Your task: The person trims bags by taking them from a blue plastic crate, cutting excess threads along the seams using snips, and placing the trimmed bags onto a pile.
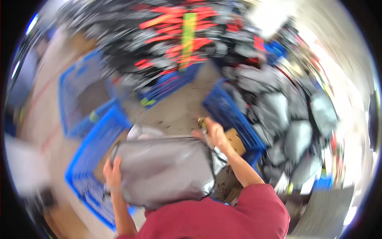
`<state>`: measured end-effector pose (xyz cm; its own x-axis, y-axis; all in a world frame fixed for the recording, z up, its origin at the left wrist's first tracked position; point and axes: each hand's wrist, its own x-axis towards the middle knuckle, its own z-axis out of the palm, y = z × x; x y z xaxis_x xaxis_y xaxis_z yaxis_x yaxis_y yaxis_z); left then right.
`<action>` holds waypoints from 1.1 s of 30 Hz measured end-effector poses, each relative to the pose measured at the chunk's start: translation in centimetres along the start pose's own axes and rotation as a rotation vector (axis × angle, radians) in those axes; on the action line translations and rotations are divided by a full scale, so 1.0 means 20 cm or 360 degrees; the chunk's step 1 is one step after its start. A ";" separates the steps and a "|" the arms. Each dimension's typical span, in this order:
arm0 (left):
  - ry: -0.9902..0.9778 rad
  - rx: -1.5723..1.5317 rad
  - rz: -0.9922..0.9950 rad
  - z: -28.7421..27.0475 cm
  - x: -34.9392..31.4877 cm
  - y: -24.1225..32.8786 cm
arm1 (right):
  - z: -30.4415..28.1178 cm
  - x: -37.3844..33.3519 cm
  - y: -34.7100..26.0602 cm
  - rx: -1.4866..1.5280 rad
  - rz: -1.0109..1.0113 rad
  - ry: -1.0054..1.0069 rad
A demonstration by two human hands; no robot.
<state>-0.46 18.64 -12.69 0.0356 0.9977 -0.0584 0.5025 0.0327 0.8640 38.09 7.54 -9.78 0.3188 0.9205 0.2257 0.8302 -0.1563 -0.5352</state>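
A large grey, shiny bag with dark piping along its edges lies across the front of my body. My left hand grips its left edge, with the thumb on the near face and the other fingers partly hidden behind. By the bag's upper right corner is my right hand, closed around a small dark and yellowish tool, too blurred to name. That hand's thumb side is close to the bag's top edge. Something whitish shows behind the bag.
Blue crates stand at the left, far left and right. A heap of grey bags fills the right side. Blurred black, grey and orange-red items are piled at the back. Some cardboard sits beside the right crate.
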 end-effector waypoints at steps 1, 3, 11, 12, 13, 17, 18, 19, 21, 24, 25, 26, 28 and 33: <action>-0.0102 -0.0152 0.0050 -0.03 0.02 -0.04 | 0.04 -0.20 0.15 0.0106 0.0176 0.0028; -0.0210 -0.0122 0.0137 -0.03 0.07 -0.13 | 0.05 -0.44 0.19 0.0229 0.0432 0.0032; -0.0406 -0.0124 0.0625 0.36 0.13 0.04 | 0.00 -0.99 0.15 0.0272 0.1384 0.0296; -0.0420 -0.0141 0.0681 0.42 0.14 0.12 | 0.06 -1.01 0.24 0.0186 0.1332 0.0417; -0.0311 -0.0059 0.1006 0.45 0.19 0.19 | 0.03 -0.97 0.24 0.0235 0.1347 0.0459; -0.0193 -0.0034 0.1878 0.61 -0.03 1.07 | -0.25 -0.75 0.44 0.1057 0.1511 0.0712; -0.0104 0.0031 0.2084 0.65 -0.04 1.33 | -0.38 -0.65 0.51 0.0890 0.1395 0.0965; -0.0209 -0.0011 0.1981 0.68 -0.18 1.61 | -0.56 -0.56 0.55 0.0922 0.1283 0.1201; -0.0189 -0.0314 0.2338 0.78 -0.56 2.16 | -1.03 -0.42 0.78 0.0737 0.0878 0.1920; 0.0043 -0.0570 0.2655 0.68 -0.88 2.69 | -2.00 -0.36 0.69 0.1002 0.0020 0.2292; 0.0140 -0.0686 0.2656 0.64 -1.03 2.80 | -2.30 -0.42 0.60 0.1122 -0.0361 0.2391; 0.0291 -0.0873 0.2917 0.61 -1.16 2.90 | -2.56 -0.50 0.58 0.1002 -0.0474 0.2438; 0.0853 -0.0940 0.3108 0.71 -1.20 3.03 | -2.95 -0.70 0.52 0.0654 -0.0873 0.2632; 0.0794 -0.0799 0.2763 1.48 -1.19 3.13 | -3.25 -1.10 0.98 -0.0050 -0.0393 0.2633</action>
<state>55.69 -4.84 28.11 -0.1073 -0.1454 0.9835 -0.0831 -0.9845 -0.1546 77.20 -39.06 27.72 0.2773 -0.4183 0.8650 0.9323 -0.1006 -0.3475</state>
